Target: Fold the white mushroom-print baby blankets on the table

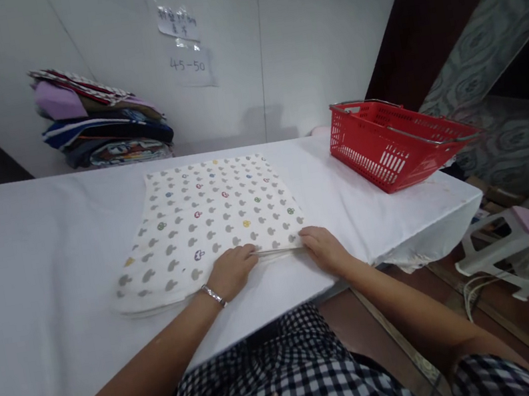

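Observation:
A white cloth printed with small grey and coloured mushroom shapes (207, 218) lies flat on the white table (27, 265). My left hand (230, 271), with a silver bracelet at the wrist, pinches the cloth's near edge. My right hand (322, 249) grips the same near edge at the cloth's right corner. A thin fold of fabric stretches between the two hands.
A red plastic basket (389, 140) stands at the table's right end. A stack of folded fabrics (99, 121) leans against the wall at the back left. Paper notes (182, 43) hang on the wall. A white stool (521, 249) sits on the floor to the right.

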A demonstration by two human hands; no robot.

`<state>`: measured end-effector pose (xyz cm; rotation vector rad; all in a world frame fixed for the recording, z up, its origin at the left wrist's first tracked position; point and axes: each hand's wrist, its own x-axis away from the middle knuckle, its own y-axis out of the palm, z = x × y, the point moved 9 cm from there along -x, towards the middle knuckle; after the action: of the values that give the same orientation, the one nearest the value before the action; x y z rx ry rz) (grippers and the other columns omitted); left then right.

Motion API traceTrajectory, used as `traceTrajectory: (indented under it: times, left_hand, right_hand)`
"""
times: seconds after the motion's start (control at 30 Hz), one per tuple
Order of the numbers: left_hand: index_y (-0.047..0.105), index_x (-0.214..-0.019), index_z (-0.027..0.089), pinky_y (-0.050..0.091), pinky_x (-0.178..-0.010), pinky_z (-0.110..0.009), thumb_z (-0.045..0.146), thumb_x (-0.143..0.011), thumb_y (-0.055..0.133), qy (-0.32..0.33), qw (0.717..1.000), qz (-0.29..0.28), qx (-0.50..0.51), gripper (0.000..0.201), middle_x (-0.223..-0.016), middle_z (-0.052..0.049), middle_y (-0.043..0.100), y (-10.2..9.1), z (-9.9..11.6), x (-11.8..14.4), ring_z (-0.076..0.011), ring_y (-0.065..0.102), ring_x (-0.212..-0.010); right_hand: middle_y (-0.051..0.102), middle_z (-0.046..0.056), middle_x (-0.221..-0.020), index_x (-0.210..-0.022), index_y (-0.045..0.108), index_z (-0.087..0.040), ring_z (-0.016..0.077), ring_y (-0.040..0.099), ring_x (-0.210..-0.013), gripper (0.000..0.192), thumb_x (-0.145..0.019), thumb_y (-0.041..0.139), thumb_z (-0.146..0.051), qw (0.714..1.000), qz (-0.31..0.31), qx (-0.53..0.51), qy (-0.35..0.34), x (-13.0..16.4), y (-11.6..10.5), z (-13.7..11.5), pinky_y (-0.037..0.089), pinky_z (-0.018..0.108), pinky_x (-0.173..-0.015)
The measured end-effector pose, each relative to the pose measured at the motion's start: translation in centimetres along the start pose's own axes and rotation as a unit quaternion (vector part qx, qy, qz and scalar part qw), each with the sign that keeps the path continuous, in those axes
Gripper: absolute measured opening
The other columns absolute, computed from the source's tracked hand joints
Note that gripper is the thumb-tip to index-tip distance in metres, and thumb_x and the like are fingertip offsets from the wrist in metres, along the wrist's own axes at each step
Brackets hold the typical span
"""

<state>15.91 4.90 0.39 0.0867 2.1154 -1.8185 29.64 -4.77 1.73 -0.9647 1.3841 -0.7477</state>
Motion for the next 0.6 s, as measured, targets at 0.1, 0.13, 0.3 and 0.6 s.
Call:
traceTrajectory:
  times: [0.1, 0.13, 0.3, 0.6]
  left_hand:
    - [0.062, -0.089, 0.021, 0.044, -0.073, -0.032, 0.011, -0.083, 0.041, -0.016, 1.000, -0.015, 0.014, 0.024, -0.112, -0.002, 0.059, -0.2, 0.0, -0.1, -0.0177, 0.054, -0.088]
    - [0.062, -0.091, 0.021, 0.044, -0.074, -0.032, 0.011, -0.083, 0.041, -0.022, 0.999, -0.018, 0.017, 0.025, -0.112, -0.002, 0.059, -0.3, 0.1, -0.1, -0.0175, 0.054, -0.089]
    - [0.062, -0.096, 0.020, 0.044, -0.078, -0.033, 0.019, -0.084, 0.042, -0.031, 0.999, -0.028, 0.034, 0.023, -0.114, -0.003, 0.058, -1.2, 0.6, 0.2, -0.0181, 0.053, -0.091]
    - [0.064, -0.091, 0.019, 0.043, -0.071, -0.034, 0.021, -0.087, 0.040, -0.050, 0.997, -0.044, 0.028, 0.025, -0.108, -0.004, 0.061, -0.6, 0.2, -0.1, -0.0194, 0.053, -0.087]
  right_hand:
    - [0.056, 0.011, -0.115, -0.094, 0.057, -0.016, 0.0219, 0.044, -0.112, 0.018, -0.084, 0.043, -0.012, 0.999, -0.002, -0.021, -0.047, -1.1, 0.6, -2.0, 0.039, 0.038, -0.088]
    - [0.056, 0.011, -0.117, -0.094, 0.058, -0.016, 0.0221, 0.043, -0.114, 0.019, -0.085, 0.042, -0.012, 0.998, -0.005, -0.024, -0.058, -1.5, 0.8, -2.6, 0.038, 0.039, -0.090]
    - [0.053, 0.008, -0.123, -0.092, 0.061, -0.017, 0.0222, 0.038, -0.120, 0.022, -0.086, 0.041, -0.013, 0.996, -0.034, -0.019, -0.074, -2.9, 1.5, -4.2, 0.035, 0.040, -0.094]
    - [0.049, 0.005, -0.128, -0.088, 0.064, -0.018, 0.0220, 0.031, -0.126, 0.026, -0.091, 0.038, -0.020, 0.995, -0.062, -0.008, -0.072, -3.8, 2.9, -5.3, 0.028, 0.044, -0.100]
